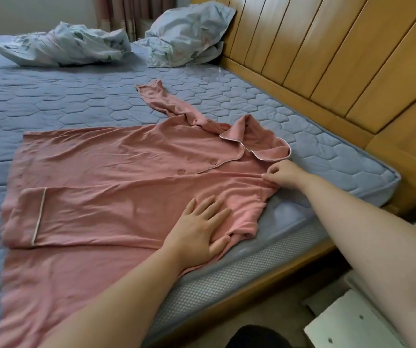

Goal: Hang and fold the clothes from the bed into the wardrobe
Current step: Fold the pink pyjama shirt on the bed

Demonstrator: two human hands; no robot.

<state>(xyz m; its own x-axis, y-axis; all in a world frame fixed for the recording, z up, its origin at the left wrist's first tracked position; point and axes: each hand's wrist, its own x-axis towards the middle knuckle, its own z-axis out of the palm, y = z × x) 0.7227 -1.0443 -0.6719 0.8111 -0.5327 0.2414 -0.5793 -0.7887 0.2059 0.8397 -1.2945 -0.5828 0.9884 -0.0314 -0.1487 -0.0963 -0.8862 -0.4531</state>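
The left hand lies flat, fingers spread, pressing a pink pyjama shirt laid out along the near edge of the bed. The right hand pinches the cloth just below the collar. One sleeve trails toward the far side. The shirt looks soft, light and limp, and is probably best gripped at the shoulders or hem.

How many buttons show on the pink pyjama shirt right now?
2, on the pink pyjama shirt: one round button just below the white-piped collar, the other left of it. More may hide under folds.
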